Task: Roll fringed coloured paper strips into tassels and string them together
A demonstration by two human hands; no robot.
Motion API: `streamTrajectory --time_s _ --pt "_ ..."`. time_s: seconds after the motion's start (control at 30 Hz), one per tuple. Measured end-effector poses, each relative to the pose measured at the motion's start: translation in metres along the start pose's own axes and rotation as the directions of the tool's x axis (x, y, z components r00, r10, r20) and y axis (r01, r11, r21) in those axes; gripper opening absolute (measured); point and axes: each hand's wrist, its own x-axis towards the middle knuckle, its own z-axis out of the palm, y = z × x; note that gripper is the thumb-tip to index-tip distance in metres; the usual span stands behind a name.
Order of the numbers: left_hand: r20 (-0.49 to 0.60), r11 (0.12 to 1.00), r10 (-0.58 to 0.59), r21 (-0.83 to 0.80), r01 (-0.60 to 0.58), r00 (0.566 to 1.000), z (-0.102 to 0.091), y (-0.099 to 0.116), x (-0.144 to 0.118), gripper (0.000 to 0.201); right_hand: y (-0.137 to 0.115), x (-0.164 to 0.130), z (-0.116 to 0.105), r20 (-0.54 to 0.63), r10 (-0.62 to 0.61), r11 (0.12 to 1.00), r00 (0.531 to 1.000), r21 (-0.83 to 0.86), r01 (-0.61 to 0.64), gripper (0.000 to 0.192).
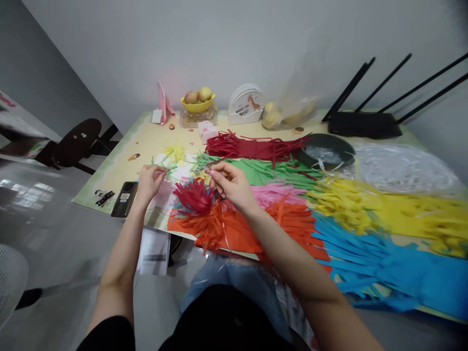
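Note:
My left hand (150, 181) is above the left part of the table, thumb and fingers pinched together beside thin green paper strips. What lies in that pinch is too small to make out. My right hand (234, 187) hovers over the fringed paper with its fingertips also pinched; any thing between them is too small to name. Below and between the hands sits a dark red fringed paper tassel (195, 196). Orange fringed paper (234, 229) spreads along the near edge, with pink fringe (278, 195), green fringed paper (256, 171) and red fringed paper (259, 147) behind it.
Yellow fringed paper (405, 212) and blue fringed paper (409, 263) lie at the right. Behind are a dark green bowl (345, 146), bagged clear strips (402, 165) and a black router (365, 125). A phone (124, 200) rests at the left edge; a fruit basket (199, 106) stands behind.

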Motion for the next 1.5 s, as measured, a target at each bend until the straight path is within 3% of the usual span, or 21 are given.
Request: streamTrajectory --time_s 0.07,0.17,0.23,0.33,0.5,0.83,0.93,1.03,1.13,1.2,1.27,1.37,1.43,1.5 --pt "-0.106 0.974 0.036 -0.217 -0.058 0.994 -0.012 0.024 -0.002 0.017 -0.002 0.001 0.005 0.03 -0.041 0.996 0.999 -0.082 0.043 0.032" --pt "-0.135 0.811 0.023 -0.577 -0.097 0.991 -0.019 0.063 -0.008 0.019 -0.004 0.0 0.013 0.055 -0.077 0.978 0.996 -0.188 0.086 0.026" --pt "-0.093 0.723 -0.004 -0.688 -0.062 0.996 -0.017 0.083 -0.012 0.023 -0.006 -0.003 0.016 0.05 -0.103 0.963 0.993 -0.244 0.112 0.023" --pt "-0.057 0.664 -0.024 -0.747 -0.027 0.998 -0.012 0.101 -0.015 0.028 -0.007 -0.008 0.016 0.041 -0.148 0.941 0.988 -0.3 0.154 0.021" --pt "-0.053 0.667 -0.001 -0.744 -0.039 0.999 -0.006 0.111 -0.016 0.025 -0.009 -0.01 0.012 0.027 -0.197 0.923 0.98 -0.331 0.195 0.019" --pt "-0.075 0.648 0.03 -0.758 -0.077 0.997 -0.002 0.115 -0.019 0.02 -0.009 -0.008 0.011 0.006 -0.159 0.936 0.987 -0.317 0.153 0.019" --pt "-0.148 0.742 0.081 -0.651 -0.159 0.986 -0.001 0.116 -0.022 0.017 -0.012 -0.007 0.01 0.009 -0.103 0.947 0.995 -0.305 0.101 0.021" --pt "-0.216 0.851 0.198 -0.445 -0.277 0.956 -0.001 0.118 -0.025 0.011 -0.011 -0.003 0.009 0.037 -0.022 0.977 0.999 -0.209 0.03 0.027" --pt "-0.202 0.878 0.351 -0.27 -0.396 0.914 0.003 0.12 -0.03 0.007 -0.004 0.002 0.005 0.12 0.086 0.996 0.989 -0.014 -0.085 0.051" --pt "-0.164 0.88 0.424 -0.158 -0.448 0.891 0.007 0.12 -0.035 0.007 0.001 0.005 0.001 0.186 0.134 0.988 0.973 0.053 -0.146 0.057" --pt "-0.115 0.883 0.458 -0.055 -0.466 0.881 0.013 0.119 -0.041 0.009 0.007 0.007 -0.004 0.182 0.142 0.988 0.973 0.026 -0.149 0.046" --pt "-0.012 0.892 0.451 0.029 -0.451 0.892 0.02 0.11 -0.046 0.013 0.012 0.009 -0.009 0.005 0.079 0.997 0.997 -0.026 -0.079 0.035" --pt "0.145 0.891 0.453 -0.026 -0.454 0.88 0.021 0.097 -0.035 0.015 0.013 0.011 -0.012 -0.122 0.043 0.996 0.992 0.085 -0.033 0.037" --pt "0.315 0.896 0.442 -0.111 -0.43 0.84 0.02 0.078 -0.009 0.02 0.015 0.013 -0.014 -0.167 0.054 0.973 0.984 0.23 -0.015 0.043"
